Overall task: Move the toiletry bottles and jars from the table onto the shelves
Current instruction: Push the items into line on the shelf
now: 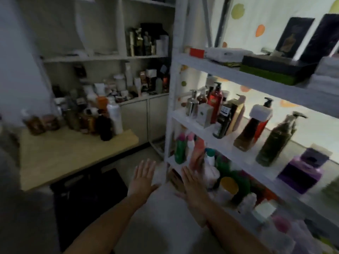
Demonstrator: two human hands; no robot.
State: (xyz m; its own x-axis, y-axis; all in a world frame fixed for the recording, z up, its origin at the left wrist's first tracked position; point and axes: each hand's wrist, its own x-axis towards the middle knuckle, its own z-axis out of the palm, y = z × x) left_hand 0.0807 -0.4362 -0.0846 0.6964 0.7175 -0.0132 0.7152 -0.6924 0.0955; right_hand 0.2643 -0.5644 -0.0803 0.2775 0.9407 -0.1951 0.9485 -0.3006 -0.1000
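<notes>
Wooden table (73, 154) at the left of the frame carried the bottles (102, 120), all upright in a cluster at its far side, up and left from both hands. The left hand (145, 177) was nearer to them; the right hand (192, 182) was close to the shelves (178, 117). Both hands were flat with straight fingers and grasped nothing. A pale blur (159, 174) beside the left fingers could not be identified.

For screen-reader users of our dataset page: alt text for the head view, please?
The left hand and right hand, both open, reach toward a white rack stocked with bottles. To the left, a wooden table holds more bottles and jars.
</notes>
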